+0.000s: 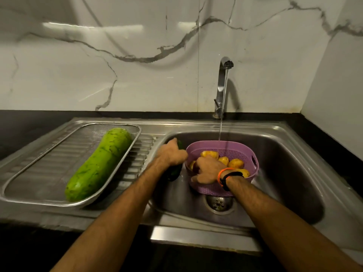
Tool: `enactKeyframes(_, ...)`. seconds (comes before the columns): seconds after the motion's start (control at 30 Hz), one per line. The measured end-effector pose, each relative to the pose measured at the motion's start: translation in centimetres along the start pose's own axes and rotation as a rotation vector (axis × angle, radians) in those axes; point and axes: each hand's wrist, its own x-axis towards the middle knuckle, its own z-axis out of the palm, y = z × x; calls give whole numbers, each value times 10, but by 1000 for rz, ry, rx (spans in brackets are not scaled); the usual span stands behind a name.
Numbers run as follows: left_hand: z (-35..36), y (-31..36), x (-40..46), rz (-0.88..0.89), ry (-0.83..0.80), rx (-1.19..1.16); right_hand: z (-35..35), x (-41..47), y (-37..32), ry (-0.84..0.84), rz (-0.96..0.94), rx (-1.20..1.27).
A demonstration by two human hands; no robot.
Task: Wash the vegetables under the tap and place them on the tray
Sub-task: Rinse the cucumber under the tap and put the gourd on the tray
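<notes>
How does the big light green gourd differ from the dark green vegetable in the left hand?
The light green gourd lies on the tray, on the drainboard; the dark green vegetable is over the sink. The gourd is much larger and paler. No hand touches the gourd, while the left hand grips the dark one, hiding its middle. Both are green and elongated, and neither is under the running water.

No legible text, labels or numbers.
</notes>
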Motion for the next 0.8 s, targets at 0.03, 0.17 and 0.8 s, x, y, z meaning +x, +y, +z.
enactKeyframes(0.03, -7, 5, 1, 35, 30, -66, 0, 1, 1, -11, 6, 13)
enactKeyframes(0.17, -24, 22, -1, 95, 143, -203, -2, -2, 1, -20, -12, 1)
enactKeyframes(0.8, -79, -3, -38, 52, 146, -219, -46, -11, -43, 209, -47, 259)
